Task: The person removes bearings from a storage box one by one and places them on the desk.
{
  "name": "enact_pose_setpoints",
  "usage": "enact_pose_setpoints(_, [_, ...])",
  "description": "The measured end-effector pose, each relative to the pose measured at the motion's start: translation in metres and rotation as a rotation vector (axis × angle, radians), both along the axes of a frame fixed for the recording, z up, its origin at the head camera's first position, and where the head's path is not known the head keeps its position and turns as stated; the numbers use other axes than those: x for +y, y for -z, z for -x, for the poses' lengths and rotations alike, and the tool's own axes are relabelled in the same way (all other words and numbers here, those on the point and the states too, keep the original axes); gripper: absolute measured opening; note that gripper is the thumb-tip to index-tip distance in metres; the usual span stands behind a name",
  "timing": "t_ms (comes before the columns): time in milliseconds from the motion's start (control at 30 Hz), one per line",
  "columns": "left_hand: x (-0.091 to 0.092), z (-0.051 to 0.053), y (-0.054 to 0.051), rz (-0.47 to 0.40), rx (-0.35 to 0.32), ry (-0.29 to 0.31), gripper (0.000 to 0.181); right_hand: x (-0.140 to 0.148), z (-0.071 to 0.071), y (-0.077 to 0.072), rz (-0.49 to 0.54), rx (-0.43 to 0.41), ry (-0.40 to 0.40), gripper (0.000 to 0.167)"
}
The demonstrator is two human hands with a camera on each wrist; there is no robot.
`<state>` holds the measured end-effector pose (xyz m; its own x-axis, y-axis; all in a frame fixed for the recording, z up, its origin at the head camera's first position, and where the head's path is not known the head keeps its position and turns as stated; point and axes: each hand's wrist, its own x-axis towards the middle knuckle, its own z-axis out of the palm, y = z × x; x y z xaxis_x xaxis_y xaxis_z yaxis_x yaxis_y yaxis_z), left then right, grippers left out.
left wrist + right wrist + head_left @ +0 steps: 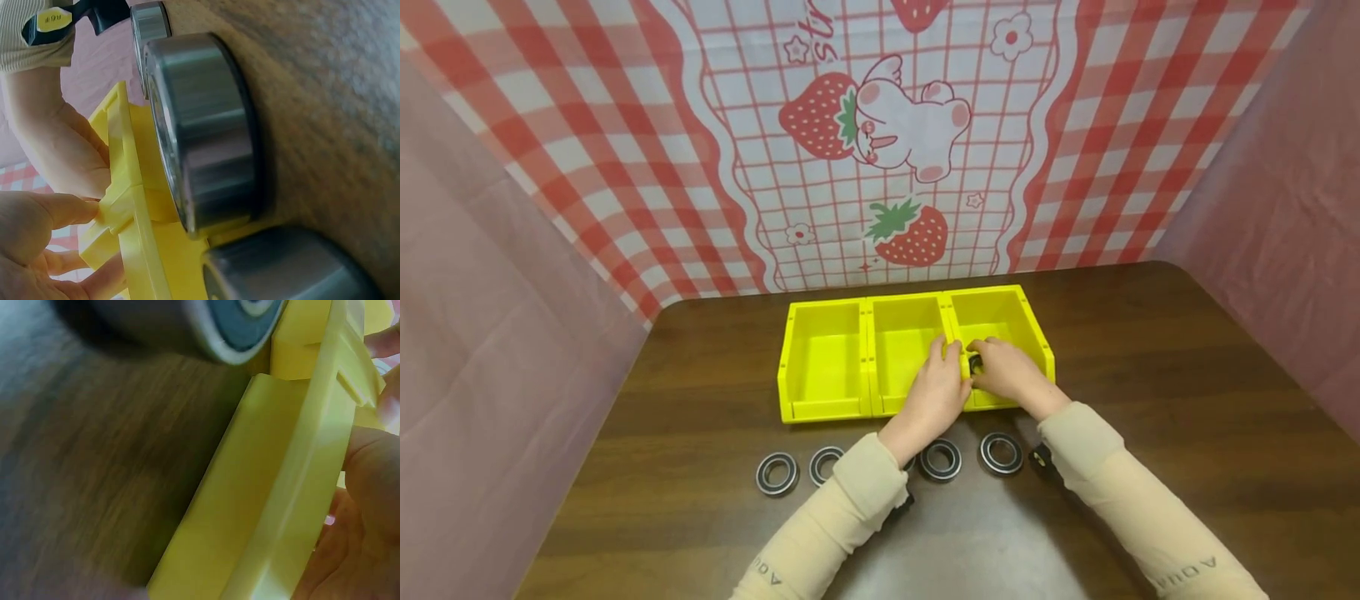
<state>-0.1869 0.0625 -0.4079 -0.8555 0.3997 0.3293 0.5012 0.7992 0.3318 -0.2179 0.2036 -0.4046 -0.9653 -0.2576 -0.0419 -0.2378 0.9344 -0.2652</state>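
Three yellow bins (827, 411) stand joined side by side on the table. My left hand (934, 396) grips the wall between the middle and right bins, its thumb and fingers on either side of the yellow rim (134, 206) in the left wrist view. Over the right bin, my right hand (1007, 371) has curled fingers around a small dark round thing (975, 364), mostly hidden by the fingers. In front of the bins lie several steel ball bearings with black seals, among them one at the left (777, 493) and one at the right (1001, 472).
The brown wooden table (662, 467) reaches back to a red-and-white checked cloth (692, 167) with strawberries. Pink cloth (497, 333) hangs at both sides. My left sleeve (868, 479) hides part of the bearing row. Black wrist straps show under both cuffs.
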Motion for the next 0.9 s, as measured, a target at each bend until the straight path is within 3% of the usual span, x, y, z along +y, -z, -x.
enact_pose_setpoints(233, [0.000, 0.000, 0.001, -0.005, -0.022, -0.001, 0.053, -0.004, 0.007, 0.004, -0.010, -0.008, 0.009, 0.047])
enact_pose_setpoints(467, [-0.001, 0.000, 0.000, 0.003, -0.016, 0.004, 0.053, -0.004, 0.011, 0.004, 0.014, 0.025, 0.005, 0.034])
enact_pose_setpoints(633, [-0.001, 0.000, -0.001, -0.007, -0.008, 0.001, 0.052, -0.004, 0.010, 0.004, 0.035, 0.051, 0.003, 0.037])
enact_pose_setpoints(900, [0.000, -0.001, -0.001, 0.002, -0.056, -0.016, 0.053, 0.002, -0.001, -0.003, 0.077, 0.087, 0.031, 0.048])
